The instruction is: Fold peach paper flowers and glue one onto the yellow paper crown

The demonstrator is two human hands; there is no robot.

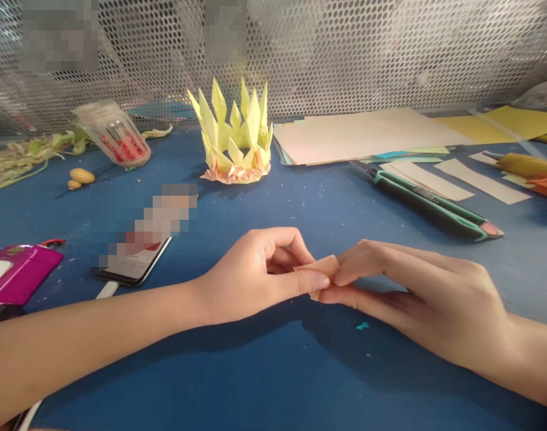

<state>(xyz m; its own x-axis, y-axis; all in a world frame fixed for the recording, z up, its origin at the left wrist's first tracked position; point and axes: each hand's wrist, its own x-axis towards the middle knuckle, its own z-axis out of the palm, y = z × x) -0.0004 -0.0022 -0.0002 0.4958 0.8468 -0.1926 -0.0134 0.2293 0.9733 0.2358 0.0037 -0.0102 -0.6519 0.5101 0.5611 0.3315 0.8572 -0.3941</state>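
Note:
A small folded piece of peach paper (326, 267) is held up over the blue table, between both hands. My left hand (260, 275) pinches its left side, with the thumb lying across the front. Fingertips and thumb of my right hand (417, 293) grip the right end of the same piece. The fingers hide part of the folds. Behind the hands stands a crown-shaped paper model (237, 134) with yellow-green points and a pink-orange base. A green-and-black cutter (435, 206) lies beyond my right hand.
A phone (139, 257) with a white cable and a magenta device (26, 272) lie at the left. Farther back are a tilted jar (121, 134) with red pieces, paper sheets (358, 134) and paper strips (482, 179). Perforated metal (327, 54) borders the table (237, 383).

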